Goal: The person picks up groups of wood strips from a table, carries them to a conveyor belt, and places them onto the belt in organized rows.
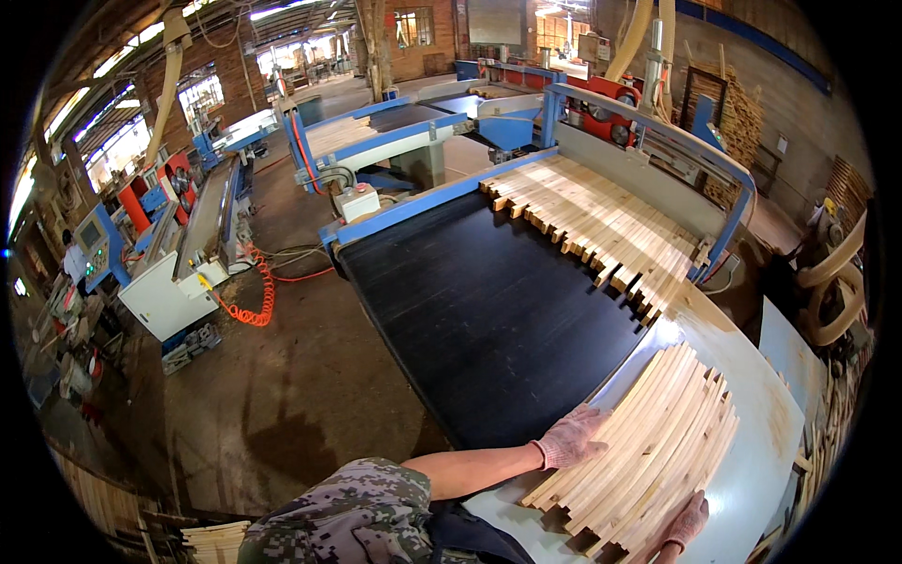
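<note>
A batch of long, narrow wooden strips (648, 446) lies side by side on a smooth pale table (766, 414), their ends staggered. My left hand (571, 440), in a pinkish knit glove, presses against the left side of the batch with its fingers over the edge strips. On the opposite side, near the lower end, my gloved right hand (691, 520) rests against the outermost strips, so the batch sits between both hands. Part of the right hand's fingers is hard to make out. Past the table, a row of similar wooden strips (601, 211) lies on a black conveyor belt (479, 301).
A blue frame (658, 117) arches over the belt's far right side. A control box (358, 201) with a red button stands at its far left corner. Left of the belt are a white machine (169, 296) and a coiled orange hose (258, 296). More wooden strips (216, 542) lie at lower left.
</note>
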{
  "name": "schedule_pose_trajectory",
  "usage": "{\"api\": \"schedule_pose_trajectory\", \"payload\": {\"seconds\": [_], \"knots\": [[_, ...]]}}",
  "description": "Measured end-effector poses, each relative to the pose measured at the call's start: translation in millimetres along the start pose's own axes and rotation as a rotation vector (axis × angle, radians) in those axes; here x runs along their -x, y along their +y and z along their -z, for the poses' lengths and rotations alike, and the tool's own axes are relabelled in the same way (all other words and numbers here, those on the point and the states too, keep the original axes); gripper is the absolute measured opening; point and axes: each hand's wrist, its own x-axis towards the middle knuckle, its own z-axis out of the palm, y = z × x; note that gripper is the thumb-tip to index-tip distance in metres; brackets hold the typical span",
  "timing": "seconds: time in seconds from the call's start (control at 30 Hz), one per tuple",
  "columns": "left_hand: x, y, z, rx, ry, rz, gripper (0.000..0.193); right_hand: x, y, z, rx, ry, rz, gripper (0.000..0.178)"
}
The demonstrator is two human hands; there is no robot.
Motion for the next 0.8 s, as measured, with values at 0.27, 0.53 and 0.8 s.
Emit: {"api": "schedule_pose_trajectory", "payload": {"seconds": [0.27, 0.53, 0.8], "knots": [[1, -4, -1, -0.007, 0.017, -0.017, 0.081, 18, -35, -17, -0.216, 0.047, -0.167, 0.049], [1, 3, 3, -0.019, -0.024, -0.018, 0.081, -3, 7, -1, -0.071, 0.035, -0.002, 0.045], [-2, -6, -2, -0.075, 0.02, -0.068, 0.084, 20, -42, -5, 0.248, 0.11, -0.024, 0.048]]}}
